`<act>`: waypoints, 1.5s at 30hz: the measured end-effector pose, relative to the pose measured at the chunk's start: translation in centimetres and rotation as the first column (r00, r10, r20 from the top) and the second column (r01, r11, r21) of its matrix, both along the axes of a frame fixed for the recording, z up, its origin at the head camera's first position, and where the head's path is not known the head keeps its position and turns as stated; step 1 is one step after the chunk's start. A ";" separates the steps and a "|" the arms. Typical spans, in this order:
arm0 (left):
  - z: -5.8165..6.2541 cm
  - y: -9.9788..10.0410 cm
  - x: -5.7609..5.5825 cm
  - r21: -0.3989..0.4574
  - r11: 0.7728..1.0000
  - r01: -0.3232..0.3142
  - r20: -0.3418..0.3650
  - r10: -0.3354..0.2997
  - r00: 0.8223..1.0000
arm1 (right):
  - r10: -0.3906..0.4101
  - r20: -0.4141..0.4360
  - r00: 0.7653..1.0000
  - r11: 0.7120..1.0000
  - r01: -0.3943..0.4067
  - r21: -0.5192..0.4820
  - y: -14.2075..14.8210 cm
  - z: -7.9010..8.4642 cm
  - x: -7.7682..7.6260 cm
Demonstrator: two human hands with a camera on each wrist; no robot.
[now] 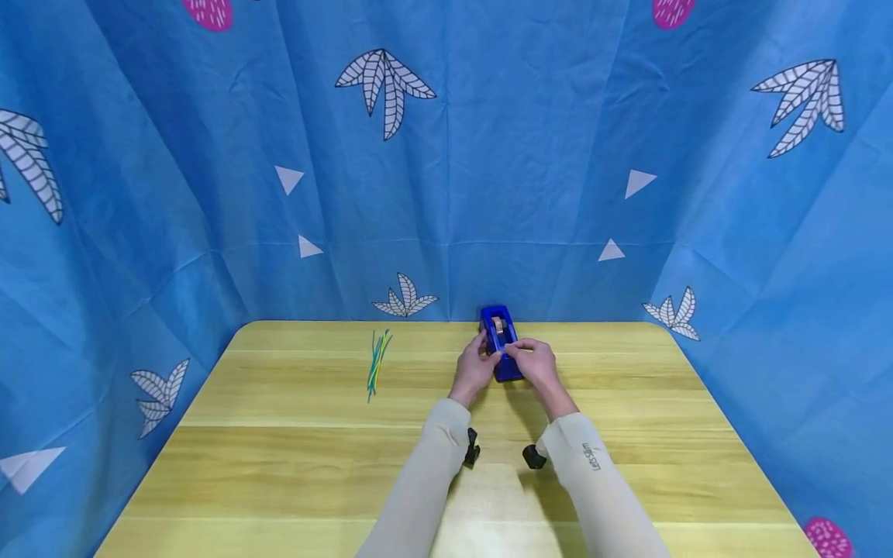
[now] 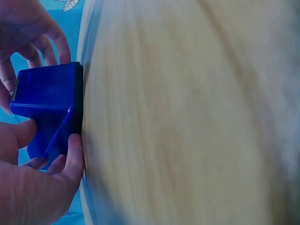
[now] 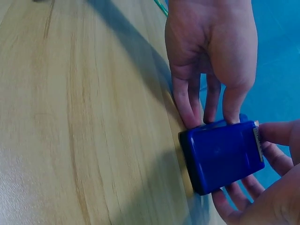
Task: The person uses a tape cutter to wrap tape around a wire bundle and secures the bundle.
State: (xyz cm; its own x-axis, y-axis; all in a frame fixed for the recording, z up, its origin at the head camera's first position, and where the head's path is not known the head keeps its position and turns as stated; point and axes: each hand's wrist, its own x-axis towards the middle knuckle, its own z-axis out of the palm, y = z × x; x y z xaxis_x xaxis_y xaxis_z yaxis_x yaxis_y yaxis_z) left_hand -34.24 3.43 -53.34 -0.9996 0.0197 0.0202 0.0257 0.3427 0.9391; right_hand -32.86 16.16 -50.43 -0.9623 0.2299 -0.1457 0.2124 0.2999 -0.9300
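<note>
A blue tape dispenser stands near the table's far edge, with a roll of tape set in its rear half. My left hand grips its left side; in the left wrist view the thumb lies high on the body and the fingertips sit low along it. At the dispenser's front, the right hand pinches with thumb and forefinger beside the toothed cutter. Its other fingers hang by the dispenser's right side. The clear tape end between those fingertips is hard to make out.
Several thin green, teal and yellow strips lie in a loose bundle left of the hands. Behind the wooden table hangs a blue patterned curtain, close to the dispenser's back. Black wrist cameras stick out beneath both sleeves.
</note>
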 end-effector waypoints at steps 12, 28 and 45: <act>0.3 -0.2 0.0 0.029 1.000 0.007 0.008 -0.008 1.000 | 0.026 0.010 1.000 0.999 -0.026 -0.025 0.0 0.1 -0.2; -0.2 0.0 -0.3 0.031 1.000 0.002 0.033 -0.003 0.999 | 0.032 0.019 0.999 0.994 -0.030 -0.107 0.6 0.5 -0.5; -0.3 -0.1 0.0 0.036 0.999 0.002 0.010 -0.002 1.000 | 0.052 0.029 0.998 0.992 -0.048 -0.114 0.5 0.1 0.2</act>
